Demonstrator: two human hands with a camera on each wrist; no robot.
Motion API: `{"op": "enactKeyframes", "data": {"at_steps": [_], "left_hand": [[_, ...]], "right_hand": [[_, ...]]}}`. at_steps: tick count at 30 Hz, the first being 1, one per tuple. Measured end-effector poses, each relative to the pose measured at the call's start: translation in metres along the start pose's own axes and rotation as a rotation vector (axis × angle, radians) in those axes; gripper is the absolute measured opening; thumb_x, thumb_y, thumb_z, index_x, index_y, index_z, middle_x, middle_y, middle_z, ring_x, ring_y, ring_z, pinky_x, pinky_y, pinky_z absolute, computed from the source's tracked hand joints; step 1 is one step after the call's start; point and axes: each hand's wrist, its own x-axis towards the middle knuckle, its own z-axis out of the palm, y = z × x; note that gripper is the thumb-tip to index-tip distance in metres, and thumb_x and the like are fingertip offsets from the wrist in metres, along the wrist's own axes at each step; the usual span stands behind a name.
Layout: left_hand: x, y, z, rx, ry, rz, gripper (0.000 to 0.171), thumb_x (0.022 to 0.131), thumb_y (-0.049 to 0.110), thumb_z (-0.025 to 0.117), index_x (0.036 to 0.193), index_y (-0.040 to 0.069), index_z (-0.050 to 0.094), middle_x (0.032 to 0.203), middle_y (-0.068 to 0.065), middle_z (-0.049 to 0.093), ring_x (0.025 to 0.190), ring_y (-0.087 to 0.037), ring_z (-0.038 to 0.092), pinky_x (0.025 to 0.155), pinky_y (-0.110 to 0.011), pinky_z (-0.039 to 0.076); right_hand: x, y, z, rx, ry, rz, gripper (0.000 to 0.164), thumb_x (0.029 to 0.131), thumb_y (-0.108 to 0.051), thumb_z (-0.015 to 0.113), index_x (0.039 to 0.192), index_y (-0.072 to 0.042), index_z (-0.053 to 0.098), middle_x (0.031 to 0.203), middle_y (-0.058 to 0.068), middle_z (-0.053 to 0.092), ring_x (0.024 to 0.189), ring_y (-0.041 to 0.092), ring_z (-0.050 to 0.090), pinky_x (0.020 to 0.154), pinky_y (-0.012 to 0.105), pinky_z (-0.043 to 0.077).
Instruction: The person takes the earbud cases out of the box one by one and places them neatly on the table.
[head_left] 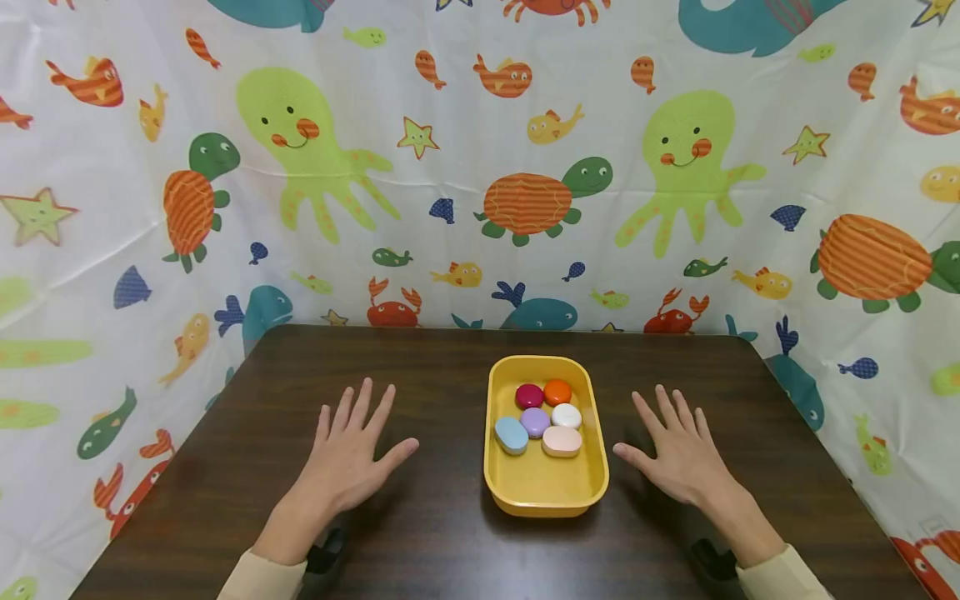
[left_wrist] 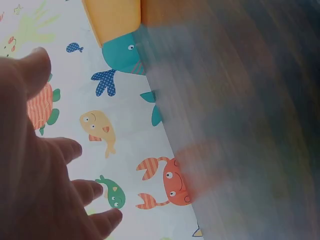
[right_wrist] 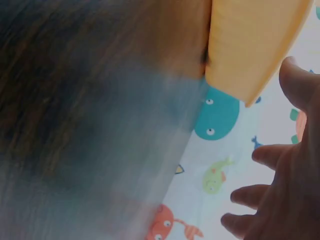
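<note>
A yellow tray stands on the dark table between my two hands. Inside it lie several smooth rounded pieces: a magenta one, an orange one, a purple one, a white one, a blue one and a pale pink one. To the left of the tray, my left hand has its fingers spread and holds nothing. My right hand, fingers likewise spread, is beside the tray's right side, apart from it. Each wrist view shows part of the tray's outer wall.
The dark wood table reaches back to a white curtain printed with sea animals, which hangs behind it and along both sides. A black band sits at the left wrist, another at the right.
</note>
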Motion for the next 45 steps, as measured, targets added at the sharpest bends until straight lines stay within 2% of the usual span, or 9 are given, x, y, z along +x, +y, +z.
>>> {"op": "enactKeyframes", "data": {"at_steps": [11,19,24,30,38,45], "left_hand": [[0.008,0.006,0.007,-0.102,-0.002,0.057,0.084,0.1,0.062,0.046,0.164,0.015,0.016,0.168,-0.023,0.007,0.152,-0.049,0.009,0.118,-0.07,0.006],[0.012,0.017,0.012,-0.16,-0.015,0.056,0.082,0.101,0.061,0.046,0.163,0.014,0.02,0.167,-0.024,0.014,0.151,-0.047,0.014,0.118,-0.069,0.009],[0.015,0.024,0.015,-0.256,-0.05,0.062,0.08,0.101,0.059,0.047,0.163,0.017,0.021,0.167,-0.022,0.013,0.15,-0.05,0.017,0.115,-0.072,0.016],[0.021,0.031,0.021,-0.383,-0.1,0.058,0.079,0.1,0.061,0.048,0.164,0.024,0.019,0.169,-0.015,0.009,0.151,-0.05,0.015,0.11,-0.077,0.021],[0.028,0.039,0.025,-0.467,-0.126,0.059,0.076,0.102,0.057,0.05,0.163,0.021,0.023,0.168,-0.017,0.015,0.152,-0.042,0.018,0.114,-0.072,0.022],[0.039,0.05,0.027,-0.523,-0.134,0.063,0.072,0.102,0.048,0.055,0.161,0.017,0.028,0.166,-0.015,0.022,0.152,-0.038,0.023,0.117,-0.066,0.023]], "right_hand": [[0.01,0.003,0.002,0.123,-0.033,-0.019,0.088,0.097,-0.066,0.048,0.161,-0.011,0.027,0.164,0.029,0.019,0.149,0.052,0.014,0.117,0.07,0.013],[0.013,-0.001,0.007,0.243,-0.061,-0.018,0.087,0.096,-0.067,0.051,0.161,-0.014,0.029,0.164,0.025,0.023,0.149,0.049,0.02,0.112,0.074,0.023],[0.012,-0.004,0.008,0.333,-0.097,-0.011,0.084,0.096,-0.063,0.054,0.161,-0.016,0.029,0.164,0.023,0.024,0.148,0.049,0.022,0.11,0.076,0.024],[0.014,-0.006,0.007,0.381,-0.112,-0.017,0.083,0.096,-0.063,0.054,0.161,-0.016,0.03,0.164,0.02,0.025,0.149,0.047,0.023,0.111,0.075,0.024],[0.019,-0.01,0.01,0.42,-0.134,-0.045,0.079,0.096,-0.054,0.061,0.16,-0.017,0.032,0.162,0.018,0.031,0.147,0.045,0.03,0.111,0.073,0.028],[0.024,-0.01,0.011,0.46,-0.163,-0.033,0.08,0.094,-0.054,0.063,0.159,-0.019,0.033,0.161,0.015,0.035,0.146,0.042,0.033,0.111,0.071,0.029]]}}
